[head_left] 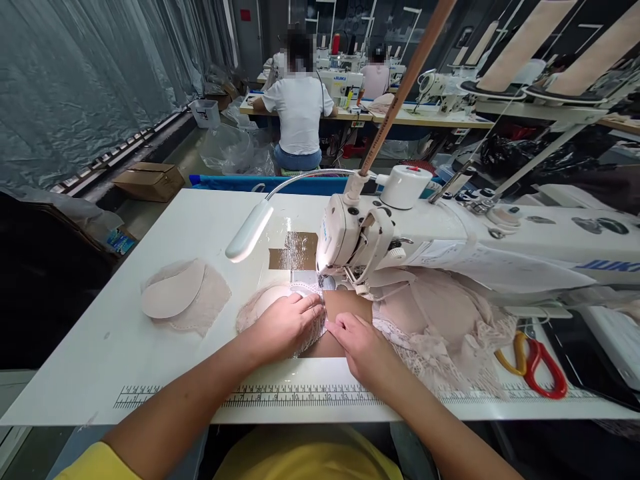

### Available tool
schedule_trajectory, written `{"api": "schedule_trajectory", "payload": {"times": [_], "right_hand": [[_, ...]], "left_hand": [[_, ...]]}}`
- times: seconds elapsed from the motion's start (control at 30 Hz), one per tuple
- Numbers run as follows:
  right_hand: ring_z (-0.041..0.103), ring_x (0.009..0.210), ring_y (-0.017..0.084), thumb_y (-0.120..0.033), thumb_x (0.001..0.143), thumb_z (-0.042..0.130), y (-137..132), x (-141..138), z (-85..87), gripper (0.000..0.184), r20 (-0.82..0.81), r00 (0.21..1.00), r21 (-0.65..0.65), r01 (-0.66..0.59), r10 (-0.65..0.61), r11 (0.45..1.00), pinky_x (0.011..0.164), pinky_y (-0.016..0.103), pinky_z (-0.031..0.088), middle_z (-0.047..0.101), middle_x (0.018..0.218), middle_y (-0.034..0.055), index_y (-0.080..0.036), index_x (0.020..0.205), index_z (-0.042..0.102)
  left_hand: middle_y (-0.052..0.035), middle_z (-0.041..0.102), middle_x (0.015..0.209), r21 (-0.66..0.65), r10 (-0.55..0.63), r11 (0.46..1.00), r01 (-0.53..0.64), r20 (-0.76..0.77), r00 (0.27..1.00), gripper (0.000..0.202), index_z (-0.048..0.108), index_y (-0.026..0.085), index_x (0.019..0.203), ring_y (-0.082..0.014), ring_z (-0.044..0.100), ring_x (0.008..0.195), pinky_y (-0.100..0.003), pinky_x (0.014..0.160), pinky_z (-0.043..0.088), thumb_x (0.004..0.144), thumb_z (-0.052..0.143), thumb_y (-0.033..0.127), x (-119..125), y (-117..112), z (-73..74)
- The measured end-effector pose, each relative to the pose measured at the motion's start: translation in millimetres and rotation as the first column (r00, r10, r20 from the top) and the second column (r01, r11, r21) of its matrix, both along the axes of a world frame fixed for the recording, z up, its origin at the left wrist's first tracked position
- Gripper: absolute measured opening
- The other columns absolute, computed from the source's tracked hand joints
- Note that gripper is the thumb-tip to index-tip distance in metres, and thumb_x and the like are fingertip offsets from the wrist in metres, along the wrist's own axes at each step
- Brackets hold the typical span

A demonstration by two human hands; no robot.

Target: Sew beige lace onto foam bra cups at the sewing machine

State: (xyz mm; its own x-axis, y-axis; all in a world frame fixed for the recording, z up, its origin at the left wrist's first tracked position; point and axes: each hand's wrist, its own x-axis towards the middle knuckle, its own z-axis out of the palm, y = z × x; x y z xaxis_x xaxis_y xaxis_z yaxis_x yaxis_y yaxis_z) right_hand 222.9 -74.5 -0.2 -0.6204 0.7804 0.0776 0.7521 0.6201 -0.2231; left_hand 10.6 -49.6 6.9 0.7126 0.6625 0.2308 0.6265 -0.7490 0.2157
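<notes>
A beige lace piece with a pale cup-shaped pad [265,300] lies at the needle area of the white sewing machine [345,233]. My left hand [287,323] rests on it, fingers stretched out and pressing the lace down. Just right of it, my right hand [360,343] has its fingers curled and pinched at the lace edge, below the presser foot. Brown tape [347,305] covers the table beside the fingers. More beige lace and cup fabric [440,313] is bunched under the machine arm, right of my right hand.
At left lies another lace piece with a cup pad [175,293]. Red-handled scissors [545,370] and a yellow-handled tool [517,357] lie at right. A lamp [250,230] overhangs the table; a printed ruler [300,397] runs along its front. Two people sit at machines beyond.
</notes>
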Motion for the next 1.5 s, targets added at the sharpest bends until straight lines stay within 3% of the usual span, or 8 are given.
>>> {"api": "schedule_trajectory", "payload": {"times": [0.3, 0.47, 0.67, 0.93, 1.23, 1.5], "right_hand": [[0.046, 0.078, 0.018, 0.004, 0.075, 0.041, 0, -2, 0.4, 0.041, 0.031, 0.999, 0.006, 0.011, -0.011, 1.000, 0.067, 0.028, 0.035, 0.055, 0.088, 0.0065, -0.016, 0.104, 0.062], [0.045, 0.078, 0.018, 0.006, 0.072, 0.042, 6, -6, 11.1, 0.042, 0.107, 0.994, -0.071, 0.028, -0.020, 0.997, 0.065, 0.028, 0.033, 0.054, 0.086, 0.0053, -0.017, 0.101, 0.062], [0.046, 0.080, 0.019, -0.001, 0.081, 0.042, 24, -12, 20.7, 0.036, 0.168, 0.986, -0.119, 0.025, -0.005, 0.993, 0.068, 0.029, 0.034, 0.056, 0.088, 0.0063, -0.017, 0.106, 0.063], [0.051, 0.084, 0.019, -0.002, 0.082, 0.043, 38, -19, 10.3, 0.040, 0.184, 0.980, -0.054, 0.092, -0.081, 0.994, 0.071, 0.030, 0.035, 0.060, 0.096, 0.0083, -0.017, 0.114, 0.061], [0.055, 0.082, 0.021, -0.006, 0.085, 0.042, 39, -18, 4.0, 0.046, 0.186, 0.978, 0.030, 0.086, -0.090, 0.996, 0.068, 0.031, 0.038, 0.062, 0.096, 0.0093, -0.017, 0.127, 0.056], [0.055, 0.077, 0.019, -0.004, 0.082, 0.045, 45, -20, 3.9, 0.054, 0.163, 0.979, 0.037, 0.120, -0.125, 0.992, 0.059, 0.029, 0.038, 0.063, 0.102, 0.0101, -0.017, 0.134, 0.052]], "left_hand": [[-0.0162, 0.060, 0.116, 0.109, -0.009, 0.994, 0.012, -0.033, 0.999, 0.028, 0.062, 0.007, 0.107, -0.0230, 0.055, 0.088, -0.034, 0.072, 0.047, 0.088, 0.042, 0.009, 5, 3, -1.1], [-0.0141, 0.057, 0.126, 0.074, -0.029, 0.997, 0.034, -0.056, 0.998, 0.036, 0.059, 0.008, 0.117, -0.0225, 0.054, 0.088, -0.034, 0.076, 0.047, 0.083, 0.046, 0.008, -1, 11, -2.5], [-0.0110, 0.051, 0.136, 0.045, -0.023, 0.999, 0.030, -0.153, 0.988, 0.049, 0.053, 0.008, 0.130, -0.0252, 0.052, 0.094, -0.037, 0.080, 0.047, 0.081, 0.048, 0.011, -9, 30, -7.5], [-0.0128, 0.050, 0.138, 0.069, -0.062, 0.995, 0.076, -0.193, 0.979, 0.049, 0.051, 0.007, 0.131, -0.0252, 0.051, 0.093, -0.038, 0.080, 0.048, 0.082, 0.049, 0.012, -14, 58, -5.6], [-0.0065, 0.056, 0.131, 0.031, -0.113, 0.993, 0.116, -0.081, 0.990, 0.037, 0.057, 0.018, 0.124, -0.0237, 0.051, 0.104, -0.037, 0.086, 0.044, 0.089, 0.047, 0.012, -17, 46, -5.2], [-0.0058, 0.056, 0.133, 0.024, -0.093, 0.995, 0.095, -0.071, 0.993, 0.040, 0.056, 0.018, 0.127, -0.0234, 0.050, 0.095, -0.037, 0.081, 0.044, 0.089, 0.046, 0.011, -17, 63, -9.3]]}}
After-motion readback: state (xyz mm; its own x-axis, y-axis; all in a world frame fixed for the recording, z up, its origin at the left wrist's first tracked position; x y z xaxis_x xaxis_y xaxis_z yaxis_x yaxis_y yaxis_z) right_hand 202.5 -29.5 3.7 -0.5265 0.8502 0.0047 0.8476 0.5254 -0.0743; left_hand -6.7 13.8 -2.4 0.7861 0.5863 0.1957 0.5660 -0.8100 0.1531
